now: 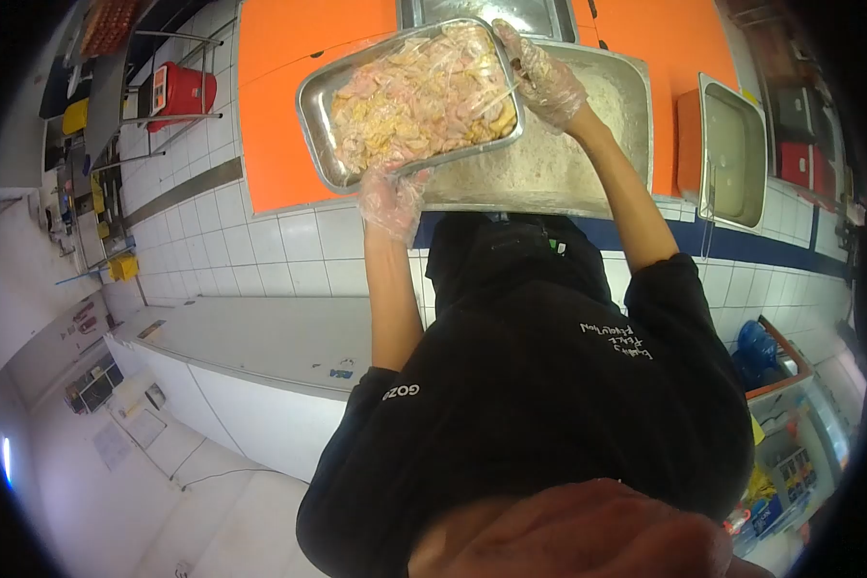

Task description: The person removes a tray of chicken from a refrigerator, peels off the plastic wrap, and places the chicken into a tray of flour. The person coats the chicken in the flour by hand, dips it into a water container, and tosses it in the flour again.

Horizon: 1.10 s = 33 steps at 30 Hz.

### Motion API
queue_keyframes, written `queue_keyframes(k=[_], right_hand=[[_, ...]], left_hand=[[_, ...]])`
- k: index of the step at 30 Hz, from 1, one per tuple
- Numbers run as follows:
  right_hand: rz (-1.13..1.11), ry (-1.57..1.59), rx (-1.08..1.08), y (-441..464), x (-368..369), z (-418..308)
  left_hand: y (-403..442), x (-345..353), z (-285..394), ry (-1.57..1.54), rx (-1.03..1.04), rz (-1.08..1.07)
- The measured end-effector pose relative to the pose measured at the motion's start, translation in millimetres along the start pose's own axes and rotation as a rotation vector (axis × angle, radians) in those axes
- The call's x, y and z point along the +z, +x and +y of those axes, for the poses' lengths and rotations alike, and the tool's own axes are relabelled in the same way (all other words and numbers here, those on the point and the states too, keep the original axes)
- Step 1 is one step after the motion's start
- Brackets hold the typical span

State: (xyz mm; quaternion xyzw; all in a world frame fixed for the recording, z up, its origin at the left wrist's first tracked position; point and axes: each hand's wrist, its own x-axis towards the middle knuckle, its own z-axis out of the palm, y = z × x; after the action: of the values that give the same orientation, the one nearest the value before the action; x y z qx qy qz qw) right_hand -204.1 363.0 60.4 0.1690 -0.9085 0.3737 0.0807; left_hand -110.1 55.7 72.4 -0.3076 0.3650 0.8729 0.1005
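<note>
A metal tray (313, 130) full of raw, pinkish-yellow meat pieces (424, 96) is held up, tilted, over the orange counter and the left part of a larger steel basin. My left hand (392, 200), in a clear plastic glove, grips the tray's near edge from below. At the tray's far right corner is my right hand (546, 82), also gloved, its fingers closed on the rim. Pale floury powder coats the inside of the basin (602, 106). Clear plastic film seems to cling to the tray's upper edge.
An orange counter (275, 106) surrounds the basin. Beyond it stands another metal tray (496, 14). To the right hangs a deep steel container (735, 154). At the left a red bucket (188, 93) stands by a metal rack. A white chest (250, 337) is at the lower left.
</note>
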Motion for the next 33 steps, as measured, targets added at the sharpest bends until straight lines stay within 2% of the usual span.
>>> queue_keyframes(k=[2,3,4,5,6,7,8,12,14,15,17,19,20,22,23,24,25,26,27,28,29,30,32,33], right_hand=[[0.021,-0.008,-0.035,11.8,-3.0,6.4],[-0.035,-0.009,-0.030,13.4,-7.6,8.0],[-0.091,-0.010,-0.026,15.1,-12.2,9.8],[-0.131,0.163,-0.081,12.3,-12.0,22.2],[-0.181,0.337,-0.129,10.8,-11.6,35.9],[-0.162,0.429,-0.137,2.5,-23.4,39.0],[-0.104,0.444,-0.165,-3.8,-43.0,34.5],[-0.031,0.456,-0.170,-14.4,-64.7,7.0],[-0.059,0.483,-0.166,-4.5,-48.0,-5.3],[-0.079,0.509,-0.157,-0.7,-41.9,-8.6],[-0.119,0.528,-0.129,10.0,-35.2,-15.8],[-0.116,0.506,-0.127,15.4,-40.2,-17.9],[-0.087,0.399,-0.270,14.4,-34.8,-6.8],[-0.005,0.427,-0.381,7.1,-28.1,11.3],[0.036,0.575,-0.344,-9.2,-28.4,18.3],[0.076,0.872,-0.343,-21.7,-31.3,17.9],[0.054,0.907,-0.254,-25.3,-43.6,10.8],[0.036,0.943,-0.164,-29.7,-56.5,1.5],[-0.029,0.776,-0.244,-26.3,-66.2,6.8],[0.063,0.666,-0.391,-26.4,-64.4,23.5],[0.110,0.747,-0.409,-26.4,-61.2,26.9],[-0.068,0.491,-0.236,-30.1,-75.9,22.8],[-0.026,0.637,-0.115,-39.8,-69.5,20.5],[-0.065,0.663,-0.122,-42.0,-68.2,18.6]], left_hand=[[-7.0,-4.3,-2.3,0.124,0.070,-0.058],[-13.2,-0.5,2.1,0.122,0.031,-0.084],[-17.7,-7.7,4.2,0.462,0.239,-0.175],[-21.8,-14.6,6.4,0.781,0.480,-0.199],[-20.3,-31.4,5.3,1.426,0.980,-0.328],[-34.8,-38.8,7.9,1.262,0.823,-0.381],[-23.5,-60.8,8.1,1.471,0.664,-0.263],[5.6,-48.7,4.0,1.469,1.385,-0.451],[18.5,-58.1,2.6,1.441,1.676,-0.396],[25.1,-64.4,2.7,1.435,1.692,-0.407],[40.0,-78.8,9.4,1.443,1.584,-0.376],[63.4,-90.8,7.1,1.328,1.579,-0.455],[61.2,-91.3,7.5,1.292,1.570,-0.472],[45.6,-71.1,9.1,1.282,1.562,-0.483],[29.7,-53.1,5.1,1.316,1.558,-0.459],[14.5,-38.7,-0.5,1.389,1.481,-0.466],[4.1,-28.6,-0.5,1.475,1.396,-0.429],[14.9,-53.4,-1.9,1.483,1.110,-0.356],[19.6,-55.6,-4.3,1.103,0.804,-0.571],[24.4,-57.0,-7.5,0.429,0.386,-0.729],[29.3,-58.5,-11.2,0.000,0.101,-0.704],[17.0,-36.1,-10.5,0.109,0.135,-0.556],[-6.9,10.9,-9.9,0.328,0.150,-0.258],[-8.5,20.7,-14.6,0.223,0.079,-0.287]])
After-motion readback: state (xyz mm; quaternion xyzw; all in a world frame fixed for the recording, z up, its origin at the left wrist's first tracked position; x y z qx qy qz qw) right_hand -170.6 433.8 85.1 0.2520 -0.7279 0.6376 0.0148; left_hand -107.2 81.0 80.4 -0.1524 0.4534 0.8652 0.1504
